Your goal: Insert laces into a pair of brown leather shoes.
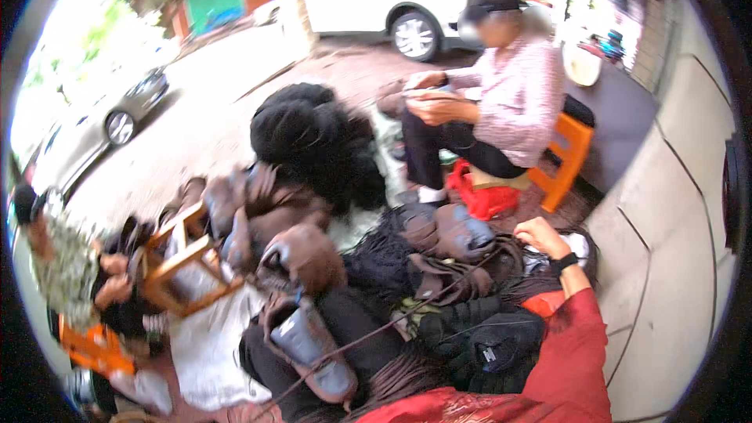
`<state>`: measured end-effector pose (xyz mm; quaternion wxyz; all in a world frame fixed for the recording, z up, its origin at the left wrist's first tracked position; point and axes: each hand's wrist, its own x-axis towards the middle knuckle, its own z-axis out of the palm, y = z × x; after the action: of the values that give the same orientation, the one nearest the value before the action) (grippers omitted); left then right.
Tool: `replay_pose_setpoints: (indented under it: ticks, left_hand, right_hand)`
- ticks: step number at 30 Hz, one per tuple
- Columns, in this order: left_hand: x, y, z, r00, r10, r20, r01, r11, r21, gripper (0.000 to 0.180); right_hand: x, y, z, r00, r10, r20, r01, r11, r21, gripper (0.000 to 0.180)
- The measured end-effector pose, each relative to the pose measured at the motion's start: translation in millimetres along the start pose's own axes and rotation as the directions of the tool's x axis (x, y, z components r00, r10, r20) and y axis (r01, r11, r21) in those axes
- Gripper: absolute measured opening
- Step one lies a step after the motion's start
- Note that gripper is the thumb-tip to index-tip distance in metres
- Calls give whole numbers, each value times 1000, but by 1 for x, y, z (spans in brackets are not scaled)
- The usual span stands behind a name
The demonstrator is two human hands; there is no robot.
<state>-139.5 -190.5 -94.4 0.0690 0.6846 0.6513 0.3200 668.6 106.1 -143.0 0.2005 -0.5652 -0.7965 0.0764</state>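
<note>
My right hand (540, 236) is stretched out to the right, fingers closed on the end of a long brown shoelace (399, 316). The lace runs taut down across my lap toward the lower edge. On my lap lies a brown shoe (313, 352) with its grey-blue sole side up. Beside it a bundle of brown laces (403, 380) rests on my lap. My left hand is out of view.
Piled brown shoes (301, 262) and black laces (376, 254) lie ahead. A large black bundle (301, 125) stands behind them. A co-worker sits on an orange chair (570, 153); another person sits left by a wooden stool (192, 262). A black bag (497, 345) is near my right arm.
</note>
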Motion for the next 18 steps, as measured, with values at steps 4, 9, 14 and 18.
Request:
replay_pose_setpoints:
  ticks: [4, 9, 14, 18]
  left_hand:
    - [19, -10, 10, 990, 31, -140, -60, 976, -208, 21]
    - [12, -7, 10, 917, -201, -344, 75, 936, -344, 23]
    - [24, -18, 19, 714, -478, -512, 331, 875, -354, 25]
    - [54, -17, 35, 669, -591, -450, 341, 782, -521, 28]
  right_hand:
    - [-46, -16, 15, 971, 140, -194, -188, 949, -255, 9]
    - [-70, -27, 63, 806, 32, -591, -330, 853, -405, 6]
    - [-29, -108, 94, 880, -100, -465, -20, 969, -246, 12]
    - [43, -202, 154, 940, -105, -323, 214, 922, 324, 23]
